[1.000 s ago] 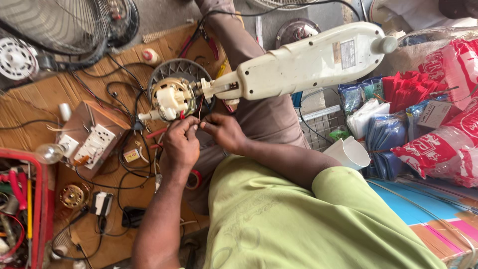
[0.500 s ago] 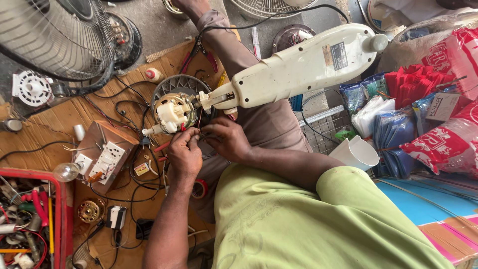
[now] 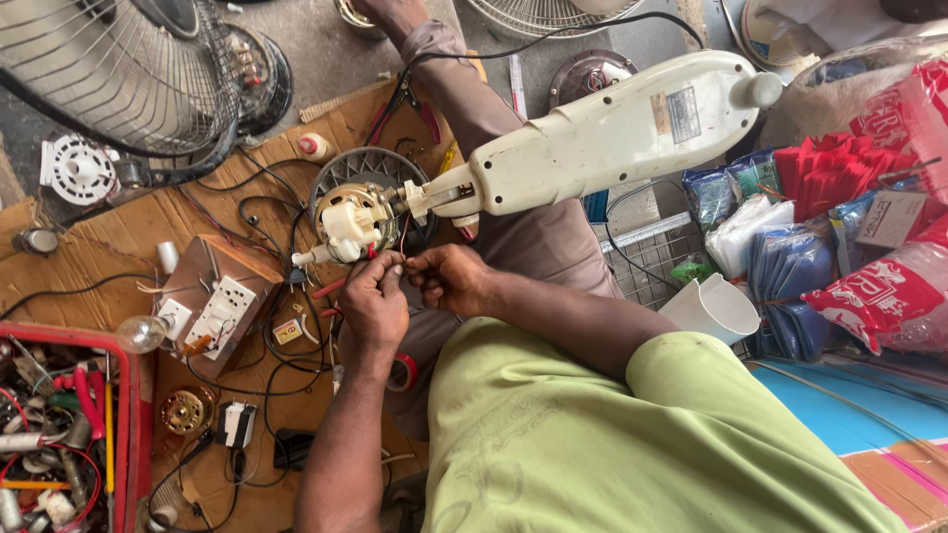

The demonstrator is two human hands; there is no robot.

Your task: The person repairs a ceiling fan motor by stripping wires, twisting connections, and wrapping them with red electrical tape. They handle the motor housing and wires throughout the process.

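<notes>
Left hand (image 3: 375, 304) and right hand (image 3: 449, 279) pinch thin wires (image 3: 403, 255) between fingertips, just below the cream plastic fan motor (image 3: 353, 219). Smooth off-white fan stand (image 3: 602, 133) lies across the lap. Wooden switchboard (image 3: 219, 304), red tape roll (image 3: 402, 372) on cardboard nearby.

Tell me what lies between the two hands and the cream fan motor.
In the head view, only thin wires span the gap from the fan motor to the left hand and right hand, which pinch them.

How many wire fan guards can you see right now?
2: one large fan guard top left, another fan guard at the top edge, cut off. More may lie out of frame.
</notes>
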